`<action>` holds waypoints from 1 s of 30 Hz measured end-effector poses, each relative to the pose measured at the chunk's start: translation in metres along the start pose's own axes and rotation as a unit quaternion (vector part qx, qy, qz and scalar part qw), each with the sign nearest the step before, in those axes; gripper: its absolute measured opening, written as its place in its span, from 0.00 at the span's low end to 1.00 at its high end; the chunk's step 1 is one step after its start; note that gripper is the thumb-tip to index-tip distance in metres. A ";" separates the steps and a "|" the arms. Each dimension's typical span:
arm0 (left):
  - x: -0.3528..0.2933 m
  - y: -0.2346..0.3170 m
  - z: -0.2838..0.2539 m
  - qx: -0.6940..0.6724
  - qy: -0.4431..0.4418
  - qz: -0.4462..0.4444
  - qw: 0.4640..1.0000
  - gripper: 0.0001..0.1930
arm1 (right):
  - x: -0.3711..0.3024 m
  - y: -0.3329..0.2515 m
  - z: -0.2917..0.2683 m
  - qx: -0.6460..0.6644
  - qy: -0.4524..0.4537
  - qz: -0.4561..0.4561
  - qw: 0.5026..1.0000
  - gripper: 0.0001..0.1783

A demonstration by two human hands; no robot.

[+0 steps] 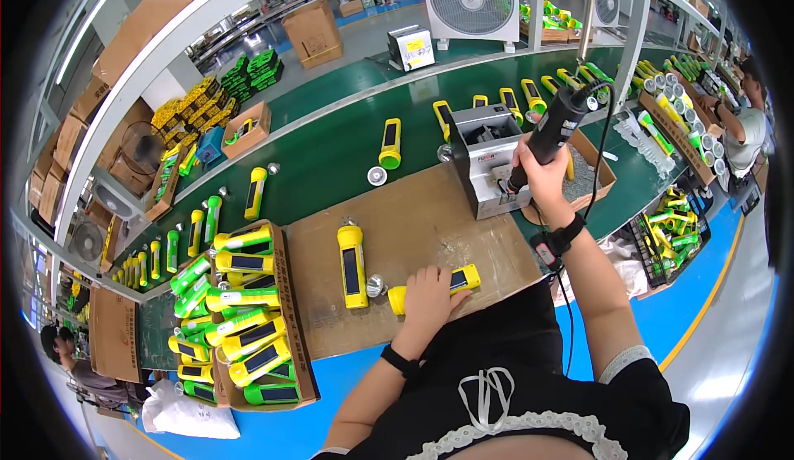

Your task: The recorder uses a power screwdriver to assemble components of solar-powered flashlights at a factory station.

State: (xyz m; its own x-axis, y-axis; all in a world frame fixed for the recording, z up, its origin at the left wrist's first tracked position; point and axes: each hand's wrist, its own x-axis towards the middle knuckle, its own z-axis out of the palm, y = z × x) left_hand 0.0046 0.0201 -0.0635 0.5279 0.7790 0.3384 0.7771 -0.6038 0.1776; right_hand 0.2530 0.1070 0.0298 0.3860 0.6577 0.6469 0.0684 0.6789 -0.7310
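Note:
My left hand [429,296] is closed over the body of a yellow flashlight [465,278] with a dark solar panel, lying on the cardboard sheet [318,228]. In my right hand [542,177] is a black electric screwdriver [552,129], tilted, its tip down at the front of a grey screw feeder box [488,158]. A round silver lamp head [376,285] lies just left of the held flashlight. Further left, a second yellow flashlight [352,266] rests lengthwise with its panel up.
An open carton [289,319] piled with yellow and green flashlights stands at the left. Beyond the cardboard runs a green conveyor belt [331,175] carrying spaced flashlights. The screwdriver's cable [609,146] hangs at the right, near a shallow carton [600,171]. Another person [748,125] sits far right.

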 end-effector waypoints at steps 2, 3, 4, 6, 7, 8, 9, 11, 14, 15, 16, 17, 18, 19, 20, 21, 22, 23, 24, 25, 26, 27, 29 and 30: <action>-0.004 -0.002 0.000 0.016 0.019 0.015 1.000 0.25 | -0.004 0.004 0.005 0.015 0.003 -0.005 1.000 0.28; -0.004 -0.001 -0.001 0.025 0.020 0.005 0.999 0.25 | -0.003 0.003 0.005 0.021 0.005 -0.007 1.000 0.28; -0.005 0.001 -0.002 0.023 0.017 0.009 1.000 0.25 | -0.004 0.000 0.005 0.028 0.007 -0.009 1.000 0.27; -0.005 0.004 -0.001 0.026 0.009 0.004 1.000 0.25 | -0.003 -0.005 0.006 0.006 0.039 -0.008 0.999 0.27; -0.004 0.005 0.001 0.040 0.009 -0.013 0.999 0.25 | -0.001 -0.010 0.004 0.008 0.035 -0.016 0.999 0.27; -0.003 0.006 0.003 0.025 0.002 -0.004 1.000 0.25 | 0.001 -0.008 0.001 0.014 0.030 -0.019 0.999 0.26; -0.001 0.005 0.005 0.009 -0.006 0.007 1.000 0.25 | 0.002 -0.005 0.000 0.000 0.027 -0.031 0.999 0.26; 0.002 0.007 0.007 0.010 0.014 0.005 1.000 0.25 | 0.006 0.010 -0.011 -0.027 -0.003 -0.011 1.000 0.27; 0.003 0.005 0.007 0.003 0.024 0.008 1.000 0.25 | 0.015 0.011 -0.009 -0.039 -0.016 0.011 0.999 0.26; 0.005 0.007 0.008 0.002 0.014 0.007 1.000 0.25 | 0.016 0.011 -0.007 -0.029 -0.020 0.015 0.999 0.26; 0.006 0.007 0.009 0.012 0.002 0.000 1.000 0.25 | 0.018 0.009 -0.004 -0.036 -0.023 0.017 0.999 0.26; 0.007 0.005 0.006 0.001 -0.002 0.004 1.000 0.25 | 0.016 0.005 0.000 -0.045 -0.027 0.019 0.998 0.26; 0.007 0.003 0.005 0.005 -0.006 -0.009 1.000 0.25 | 0.010 -0.003 0.004 -0.014 -0.033 0.061 0.997 0.26; 0.006 0.000 0.002 0.012 -0.009 -0.027 1.000 0.25 | 0.002 -0.010 0.014 0.022 -0.041 0.103 0.994 0.25; 0.007 0.000 0.004 0.026 0.004 -0.022 0.999 0.26 | -0.009 -0.017 0.017 0.044 -0.052 0.108 0.992 0.26; 0.005 -0.002 0.005 0.042 0.018 -0.022 0.999 0.26 | -0.023 -0.020 0.021 0.072 -0.066 0.114 0.989 0.26; 0.006 -0.001 0.004 0.042 0.014 -0.022 0.999 0.26 | -0.038 -0.022 0.019 0.087 -0.076 0.106 0.988 0.27; 0.006 -0.002 0.004 0.043 0.008 -0.024 0.999 0.25 | -0.054 -0.024 0.019 0.106 -0.089 0.100 0.985 0.28; 0.006 -0.003 0.004 0.042 0.015 -0.017 0.999 0.25 | -0.069 -0.030 0.022 0.114 -0.088 0.095 0.985 0.29; 0.007 -0.002 0.004 0.030 0.010 -0.014 0.999 0.25 | -0.081 -0.034 0.022 0.123 -0.089 0.091 0.984 0.31; 0.008 -0.001 0.003 0.032 0.004 -0.019 0.999 0.25 | -0.090 -0.037 0.020 0.142 -0.110 0.098 0.979 0.32; 0.008 -0.001 0.003 0.036 -0.001 -0.024 0.999 0.25 | -0.094 -0.039 0.020 0.137 -0.111 0.105 0.979 0.32; 0.009 0.001 0.006 0.031 -0.003 -0.028 0.999 0.25 | -0.099 -0.045 0.022 0.174 -0.105 0.083 0.976 0.28; 0.010 0.002 0.007 0.027 0.010 -0.021 0.999 0.25 | -0.101 -0.046 0.020 0.165 -0.113 0.079 0.977 0.28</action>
State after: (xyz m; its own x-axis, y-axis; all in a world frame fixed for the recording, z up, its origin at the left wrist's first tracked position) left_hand 0.0137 0.0279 -0.0661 0.4875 0.7999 0.3499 0.8165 -0.5597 0.1419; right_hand 0.1927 0.0162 0.0021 0.1515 0.7924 0.5909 -0.2904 0.6071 -0.7397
